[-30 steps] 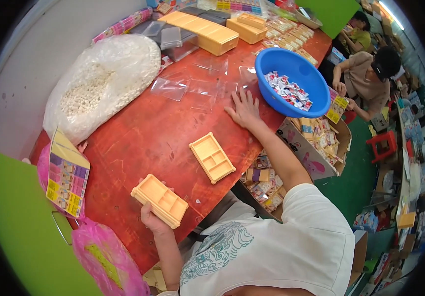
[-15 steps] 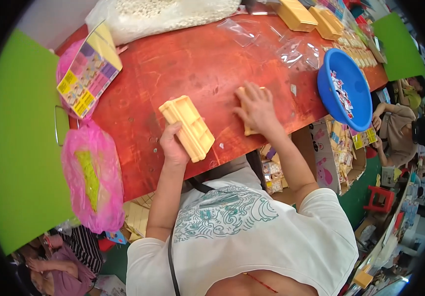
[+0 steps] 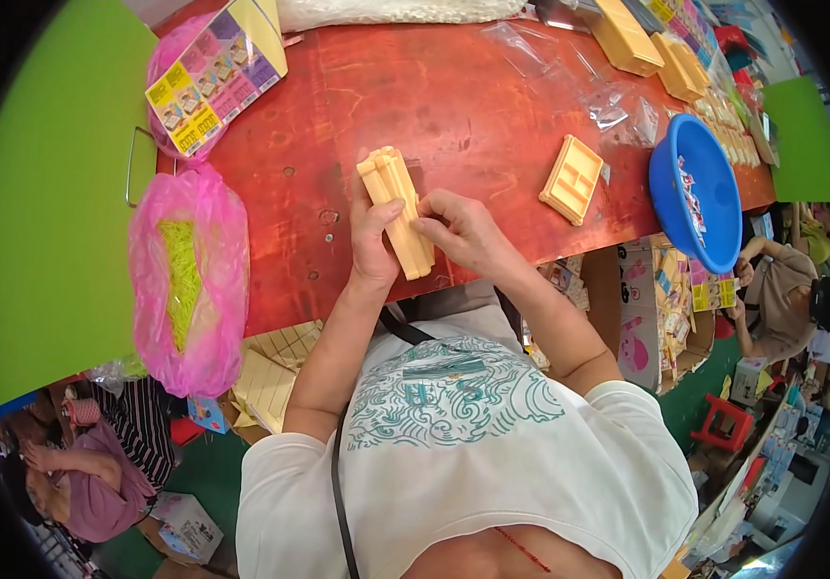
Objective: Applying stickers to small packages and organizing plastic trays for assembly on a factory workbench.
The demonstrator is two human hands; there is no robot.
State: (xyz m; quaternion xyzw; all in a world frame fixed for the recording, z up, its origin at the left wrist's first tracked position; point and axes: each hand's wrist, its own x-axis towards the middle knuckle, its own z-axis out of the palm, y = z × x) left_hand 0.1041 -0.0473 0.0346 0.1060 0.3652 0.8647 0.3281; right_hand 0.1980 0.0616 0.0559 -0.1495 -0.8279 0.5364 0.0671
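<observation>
A stack of pale yellow plastic trays (image 3: 411, 249) is held over the near edge of the red table, turned onto its side so that its long edges show. My left hand (image 3: 372, 246) wraps round it from the left, with the thumb across the front. From the right, my right hand (image 3: 473, 232) pinches the stack's edge with bent fingers; the fingertips are partly hidden. Another pale yellow tray (image 3: 570, 162), divided into compartments, lies face up on the table to the right, apart from both hands.
A blue bowl (image 3: 664, 188) of small packets stands at the right edge. Clear plastic pieces (image 3: 612, 111) and yellow boxes (image 3: 627, 39) lie behind it. On the left are a pink bag (image 3: 227, 280) with yellow-green contents and a printed card (image 3: 212, 82). Co-workers sit on both sides.
My right hand has left the tray on the right and come over to the stack. The left hand has turned the stack onto its side. The view has shifted slightly.
</observation>
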